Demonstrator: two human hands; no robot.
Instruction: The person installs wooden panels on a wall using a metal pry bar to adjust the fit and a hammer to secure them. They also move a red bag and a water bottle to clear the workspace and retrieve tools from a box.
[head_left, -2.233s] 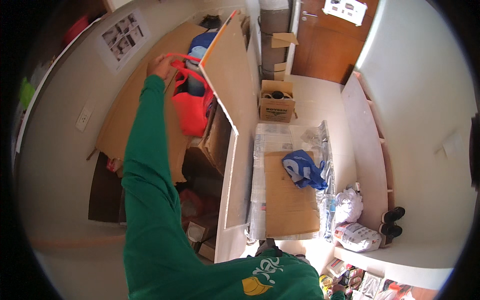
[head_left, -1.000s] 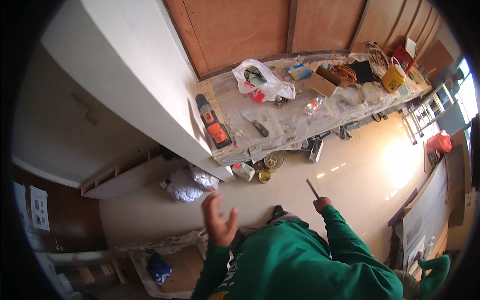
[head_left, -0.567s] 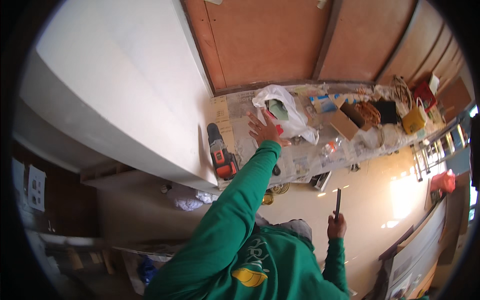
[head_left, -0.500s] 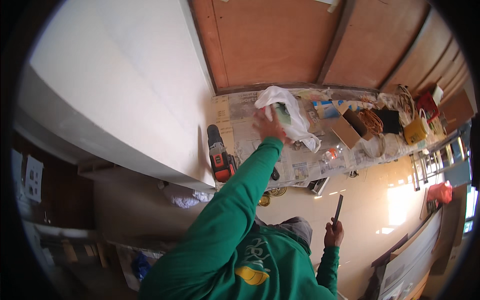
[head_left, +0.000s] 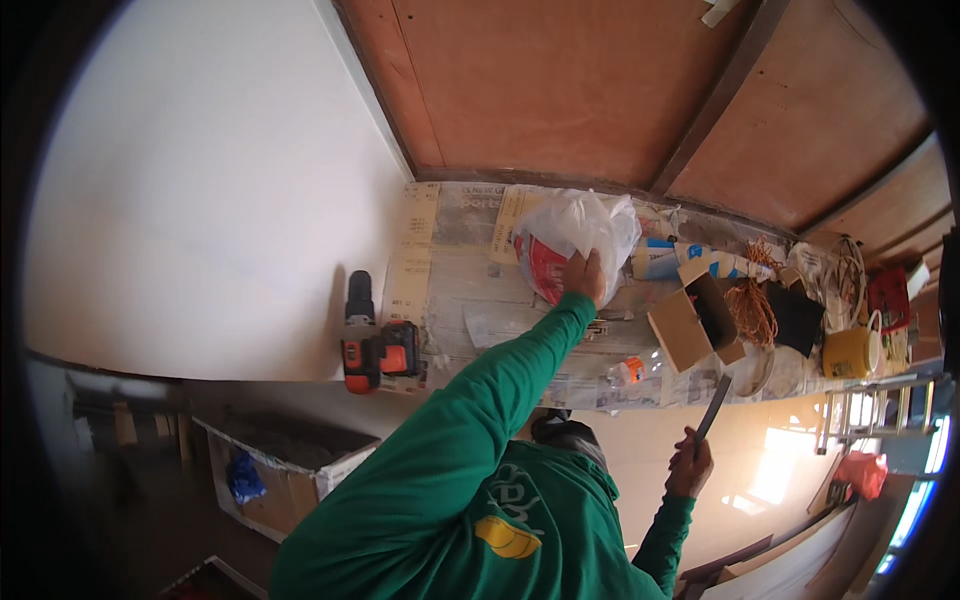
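Observation:
My left hand (head_left: 583,277) is closed on a white, see-through plastic bag (head_left: 595,225) standing near the back of the newspaper-covered bench. A red, rounded thing with white marks (head_left: 545,268) shows through the side of the bag; its kind I cannot make out. Lower right, my right hand (head_left: 690,463) is wrapped around one end of a flat, dark, straight strip (head_left: 713,408), which points up and away, in front of the bench's near edge. Whether the strip is a file or a plain bar is unclear.
A red-and-black cordless drill (head_left: 375,345) lies by the white wall. Right of the bag are an open cardboard box (head_left: 685,330), an orange cord (head_left: 752,310), a black flat piece (head_left: 793,318) and a yellow pail (head_left: 850,352). A metal ladder (head_left: 880,410) stands far right.
My left hand has gone from reaching over the open bag to gripping it; the bag now stands up, its red contents showing. The right hand and strip have risen slightly toward the bench.

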